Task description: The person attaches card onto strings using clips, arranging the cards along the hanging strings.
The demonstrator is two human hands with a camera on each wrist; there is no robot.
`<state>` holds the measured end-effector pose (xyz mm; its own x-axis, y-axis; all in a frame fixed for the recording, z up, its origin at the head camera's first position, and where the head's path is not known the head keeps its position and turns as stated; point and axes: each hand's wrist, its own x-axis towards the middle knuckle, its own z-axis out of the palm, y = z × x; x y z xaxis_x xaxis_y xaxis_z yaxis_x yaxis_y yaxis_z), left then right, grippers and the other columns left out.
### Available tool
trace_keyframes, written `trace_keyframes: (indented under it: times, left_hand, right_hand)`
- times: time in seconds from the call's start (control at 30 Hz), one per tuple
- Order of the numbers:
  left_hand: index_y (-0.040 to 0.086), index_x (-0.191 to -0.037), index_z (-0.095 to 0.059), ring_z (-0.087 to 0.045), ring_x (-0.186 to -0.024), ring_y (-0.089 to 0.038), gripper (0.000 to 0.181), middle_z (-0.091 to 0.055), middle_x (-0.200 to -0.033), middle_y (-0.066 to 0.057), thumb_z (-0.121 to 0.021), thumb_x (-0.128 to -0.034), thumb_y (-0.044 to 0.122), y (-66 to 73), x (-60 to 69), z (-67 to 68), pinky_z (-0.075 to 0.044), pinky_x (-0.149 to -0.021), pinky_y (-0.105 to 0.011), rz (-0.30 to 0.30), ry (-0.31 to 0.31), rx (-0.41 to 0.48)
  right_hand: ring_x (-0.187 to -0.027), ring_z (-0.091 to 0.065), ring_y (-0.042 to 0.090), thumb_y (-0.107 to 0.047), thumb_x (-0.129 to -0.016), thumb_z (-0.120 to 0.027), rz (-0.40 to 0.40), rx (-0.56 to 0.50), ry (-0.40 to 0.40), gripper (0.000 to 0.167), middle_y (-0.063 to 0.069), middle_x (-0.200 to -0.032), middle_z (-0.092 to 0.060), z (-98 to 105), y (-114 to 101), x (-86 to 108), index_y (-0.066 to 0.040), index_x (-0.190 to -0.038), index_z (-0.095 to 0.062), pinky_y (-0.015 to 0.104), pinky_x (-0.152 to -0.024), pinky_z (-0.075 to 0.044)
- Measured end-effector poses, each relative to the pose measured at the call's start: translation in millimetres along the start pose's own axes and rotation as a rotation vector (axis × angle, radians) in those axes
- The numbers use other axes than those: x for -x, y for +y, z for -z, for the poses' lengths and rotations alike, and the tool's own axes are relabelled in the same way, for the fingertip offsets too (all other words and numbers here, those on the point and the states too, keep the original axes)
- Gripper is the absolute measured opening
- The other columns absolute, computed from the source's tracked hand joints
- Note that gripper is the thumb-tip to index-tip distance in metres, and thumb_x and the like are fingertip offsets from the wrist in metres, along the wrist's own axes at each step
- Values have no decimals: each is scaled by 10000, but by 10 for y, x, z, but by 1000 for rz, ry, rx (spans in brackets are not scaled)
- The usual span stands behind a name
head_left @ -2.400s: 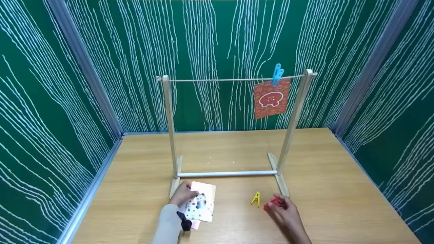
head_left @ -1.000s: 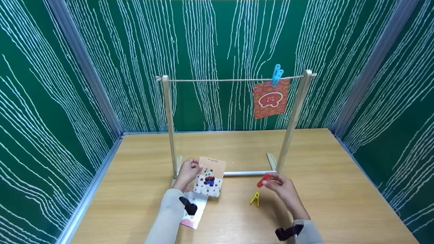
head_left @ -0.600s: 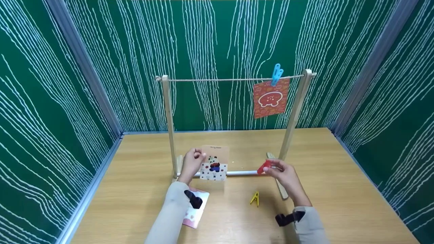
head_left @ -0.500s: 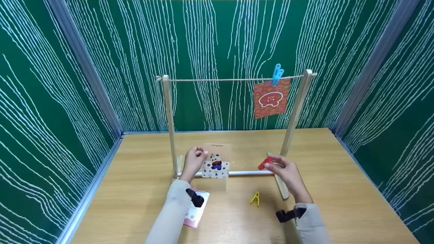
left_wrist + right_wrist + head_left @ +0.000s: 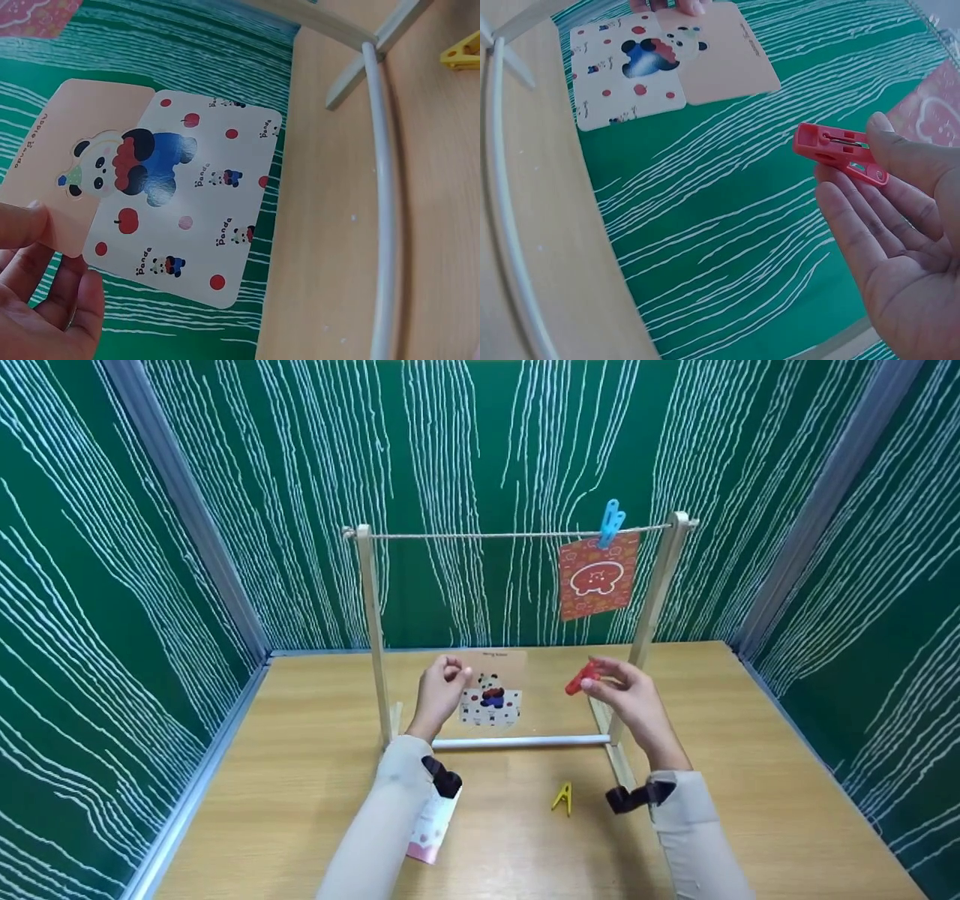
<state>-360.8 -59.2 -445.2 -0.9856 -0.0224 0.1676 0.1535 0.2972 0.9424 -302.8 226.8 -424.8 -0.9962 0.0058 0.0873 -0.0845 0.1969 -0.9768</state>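
Okay, your left hand (image 5: 441, 694) pinches the panda card (image 5: 496, 697) at its left edge, thumb on the front over the peach part, fingers behind. Card's held up off the table, just right of that hand, printed side toward you: peach on top, white with dots and apples below, panda across the two. Your right hand (image 5: 634, 701) grips the red clothespin (image 5: 579, 679) between thumb and fingers; the pin pokes out left of the fingertips, toward the card but apart from it. Straight down and a bit left of your right hand, the yellow clothespin (image 5: 562, 800) lies on the table (image 5: 300, 780). Below your left hand, partly covered by your left sleeve (image 5: 382, 817), there's a white-and-pink card (image 5: 435, 829) on the table. Above both hands runs the cord (image 5: 465, 537), strung across the wooden frame (image 5: 646, 622). Up from your right hand, the red-orange card (image 5: 598, 577) hangs off that cord by the blue clothespin (image 5: 611, 523), near the right post. Frame's white rod (image 5: 517, 742) crosses low, below the level of both hands. Green wall (image 5: 450, 592) with pale streaks beyond your hands.
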Motion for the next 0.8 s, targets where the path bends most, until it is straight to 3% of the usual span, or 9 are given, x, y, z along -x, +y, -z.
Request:
trace_keyframes:
  times: [0.17, 0.4, 0.53, 0.8]
  left_hand:
    - [53, -1024, -563, -610, -888, -189, 96, -709, -995, -123, -593, -945, 98, 117, -38, -18, -515, -809, -320, -47, 12, 3]
    - [38, -1020, -573, -591, -826, -165, 104, -710, -954, -124, -607, -935, 87, 305, -101, -35, -490, -731, -271, -101, 29, -7]
    - [52, -1043, -575, -598, -867, -172, 114, -709, -997, -113, -597, -946, 107, 453, -138, -30, -510, -768, -282, -98, 28, 10]
    - [70, -1083, -565, -604, -955, -191, 141, -693, -1081, -103, -582, -960, 138, 724, -182, -52, -523, -874, -325, -89, 21, 62]
  right_hand:
    - [-1033, -603, 78, -347, -846, -724, 59, 24, 11, 641, 159, -1299, -555, -16, -170, -57, -64, -1369, -484, 183, -892, -496]
    - [-973, -638, 63, -263, -848, -731, 181, 19, 45, 572, 85, -1163, -635, 5, -388, -125, -16, -1319, -522, 183, -882, -504]
    - [-933, -643, 55, -282, -836, -741, 219, 46, 78, 556, 39, -1122, -637, 13, -530, -156, -41, -1300, -554, 179, -857, -510]
    - [-952, -643, 53, -295, -828, -747, 256, 60, 126, 528, 77, -1151, -637, -27, -836, -218, -75, -1280, -588, 181, -834, -522]
